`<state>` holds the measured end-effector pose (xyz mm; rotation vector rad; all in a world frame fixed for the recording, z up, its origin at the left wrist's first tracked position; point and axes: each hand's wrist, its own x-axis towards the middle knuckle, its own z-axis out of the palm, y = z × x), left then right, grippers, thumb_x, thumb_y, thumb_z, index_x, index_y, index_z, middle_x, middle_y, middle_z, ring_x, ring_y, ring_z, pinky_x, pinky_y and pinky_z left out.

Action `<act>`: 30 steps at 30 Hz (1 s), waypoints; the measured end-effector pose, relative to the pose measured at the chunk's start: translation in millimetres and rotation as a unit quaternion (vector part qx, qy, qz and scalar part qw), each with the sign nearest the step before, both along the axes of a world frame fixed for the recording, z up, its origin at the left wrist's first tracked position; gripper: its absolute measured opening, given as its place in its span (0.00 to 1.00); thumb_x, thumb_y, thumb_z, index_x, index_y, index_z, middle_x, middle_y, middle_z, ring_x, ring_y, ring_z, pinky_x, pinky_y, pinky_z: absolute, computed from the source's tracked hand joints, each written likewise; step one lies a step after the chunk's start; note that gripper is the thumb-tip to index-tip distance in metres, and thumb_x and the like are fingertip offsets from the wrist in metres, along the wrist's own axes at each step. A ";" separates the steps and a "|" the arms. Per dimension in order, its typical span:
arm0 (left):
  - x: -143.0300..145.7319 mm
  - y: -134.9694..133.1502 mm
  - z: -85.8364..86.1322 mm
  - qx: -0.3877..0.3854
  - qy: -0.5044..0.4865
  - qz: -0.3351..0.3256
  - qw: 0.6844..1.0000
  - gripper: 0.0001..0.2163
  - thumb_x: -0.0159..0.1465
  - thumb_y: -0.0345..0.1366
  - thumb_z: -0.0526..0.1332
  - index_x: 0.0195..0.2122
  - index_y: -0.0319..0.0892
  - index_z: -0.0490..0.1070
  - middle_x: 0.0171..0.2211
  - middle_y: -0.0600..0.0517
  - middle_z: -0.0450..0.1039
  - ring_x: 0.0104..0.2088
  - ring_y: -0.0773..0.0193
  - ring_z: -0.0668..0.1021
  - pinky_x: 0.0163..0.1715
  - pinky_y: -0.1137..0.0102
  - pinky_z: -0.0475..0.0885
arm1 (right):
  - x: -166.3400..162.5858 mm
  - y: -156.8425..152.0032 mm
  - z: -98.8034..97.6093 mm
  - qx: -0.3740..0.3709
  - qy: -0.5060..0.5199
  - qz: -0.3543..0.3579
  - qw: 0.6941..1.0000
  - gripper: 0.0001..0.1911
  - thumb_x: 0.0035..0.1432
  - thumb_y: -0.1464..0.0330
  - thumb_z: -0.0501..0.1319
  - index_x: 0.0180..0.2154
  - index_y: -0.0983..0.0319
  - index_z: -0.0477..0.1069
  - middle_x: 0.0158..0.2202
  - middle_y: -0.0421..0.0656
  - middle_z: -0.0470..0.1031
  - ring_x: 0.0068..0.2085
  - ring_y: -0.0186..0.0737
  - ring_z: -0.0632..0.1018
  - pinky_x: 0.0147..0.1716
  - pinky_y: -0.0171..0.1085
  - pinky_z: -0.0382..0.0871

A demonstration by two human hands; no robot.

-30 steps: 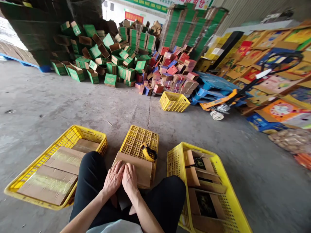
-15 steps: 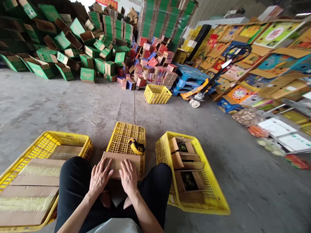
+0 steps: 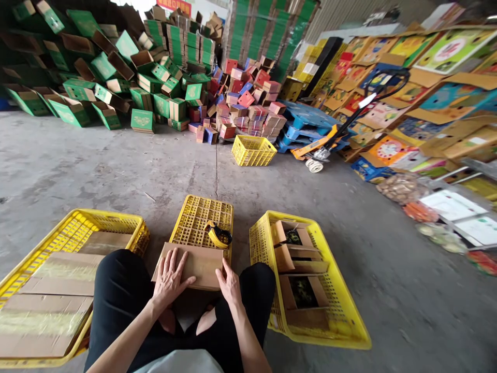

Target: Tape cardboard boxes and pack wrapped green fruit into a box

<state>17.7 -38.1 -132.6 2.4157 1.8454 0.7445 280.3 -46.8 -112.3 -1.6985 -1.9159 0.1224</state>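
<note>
A flat brown cardboard box (image 3: pixel 198 265) lies across the near end of an upturned yellow crate (image 3: pixel 202 217), just in front of the seated person's knees in black trousers. The left hand (image 3: pixel 169 280) rests palm down on the left half of the box, fingers (image 3: pixel 174 259) spread open and flat on the cardboard. The right hand (image 3: pixel 230 282) sits against the box's right end, fingers stretched forward along the edge; whether they clasp the side or only press on it cannot be told. A yellow tape dispenser (image 3: pixel 218 235) stands on the crate just beyond the box's far right corner, apart from both hands.

To the left, a yellow basket (image 3: pixel 77 228) holds closed boxes with shiny tape strips (image 3: pixel 58 290). To the right, another yellow basket (image 3: pixel 341 305) holds boxes with their flaps open (image 3: pixel 297 259). Well away across the concrete floor (image 3: pixel 116 171) are a small yellow crate (image 3: pixel 253 150), a heap of green cartons (image 3: pixel 116 88), a heap of red and pink cartons (image 3: pixel 248 103) and a pallet jack (image 3: pixel 322 150)
</note>
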 end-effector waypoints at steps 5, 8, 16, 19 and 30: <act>-0.1 -5.4 -0.3 -0.013 0.012 -0.012 1.000 0.50 0.60 0.71 0.60 0.75 0.42 0.57 0.74 0.33 0.54 0.73 0.30 0.57 0.69 0.38 0.53 | -0.6 -8.8 9.2 -0.020 0.014 0.005 1.000 0.25 0.75 0.63 0.53 0.69 0.57 0.67 0.56 0.48 0.82 0.52 0.45 0.85 0.49 0.38 0.81; 0.2 -6.3 0.4 -0.018 0.011 -0.009 1.000 0.51 0.60 0.72 0.58 0.75 0.41 0.56 0.74 0.32 0.54 0.73 0.30 0.56 0.69 0.38 0.53 | -2.8 -18.4 13.4 -0.031 0.021 0.003 0.999 0.25 0.75 0.63 0.51 0.68 0.59 0.68 0.56 0.50 0.82 0.52 0.47 0.85 0.51 0.40 0.81; 2.3 -7.5 -3.3 -0.020 0.012 -0.006 1.000 0.52 0.60 0.73 0.56 0.75 0.38 0.56 0.75 0.29 0.51 0.74 0.28 0.55 0.68 0.36 0.52 | 0.5 -51.5 13.6 -0.040 0.037 0.027 0.998 0.24 0.77 0.62 0.50 0.63 0.64 0.73 0.55 0.53 0.82 0.53 0.47 0.85 0.53 0.40 0.81; 2.2 -7.3 -5.1 -0.022 0.015 -0.007 1.000 0.52 0.60 0.73 0.57 0.75 0.37 0.56 0.75 0.28 0.50 0.74 0.28 0.55 0.68 0.35 0.52 | 1.2 -59.7 13.6 -0.035 0.026 0.024 0.999 0.23 0.77 0.62 0.50 0.62 0.64 0.75 0.52 0.53 0.84 0.49 0.47 0.86 0.50 0.39 0.82; 15.6 -20.3 -0.6 0.011 0.033 -0.015 0.999 0.38 0.69 0.58 0.61 0.74 0.41 0.59 0.74 0.33 0.54 0.74 0.32 0.54 0.68 0.38 0.57 | -44.2 -29.3 11.7 0.025 -0.122 0.067 0.990 0.21 0.74 0.70 0.53 0.62 0.64 0.74 0.63 0.53 0.75 0.64 0.52 0.75 0.61 0.48 0.75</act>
